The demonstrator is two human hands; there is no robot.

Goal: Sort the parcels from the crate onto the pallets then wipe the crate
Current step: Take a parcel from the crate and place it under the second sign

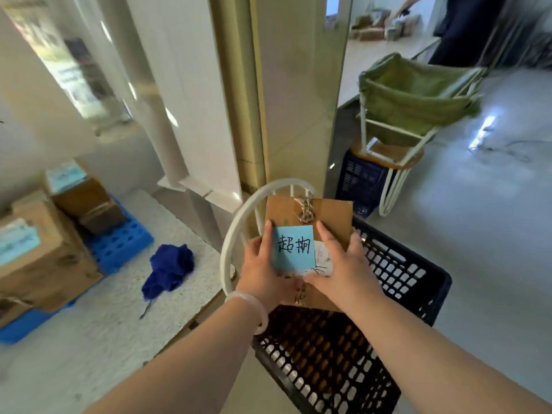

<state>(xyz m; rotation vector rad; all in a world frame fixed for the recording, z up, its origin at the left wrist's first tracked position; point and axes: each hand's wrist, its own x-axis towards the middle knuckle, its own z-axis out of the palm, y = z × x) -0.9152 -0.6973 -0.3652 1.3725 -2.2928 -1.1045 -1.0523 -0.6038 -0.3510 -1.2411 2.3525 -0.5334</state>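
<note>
A flat brown cardboard parcel [328, 213], tied with twine and carrying a blue handwritten note [294, 248], is held above the black plastic crate [412, 282]. My left hand [260, 264] grips its left edge, thumb on the note. My right hand [343, 264] grips its right side, fingers lying over the top face. The crate's slotted floor shows below my wrists, with no other parcel visible in it. At the left, several taped cardboard parcels [44, 258] with blue labels are stacked on blue pallets [119, 240]. A crumpled dark blue cloth [170, 270] lies on the pale floor.
A white metal chair back [239, 222] curves just behind the crate. A green fabric folding chair [418, 100] rests on a dark blue crate [358, 180] at the right. A gold-edged pillar [254, 100] stands ahead. Grey floor spreads to the right.
</note>
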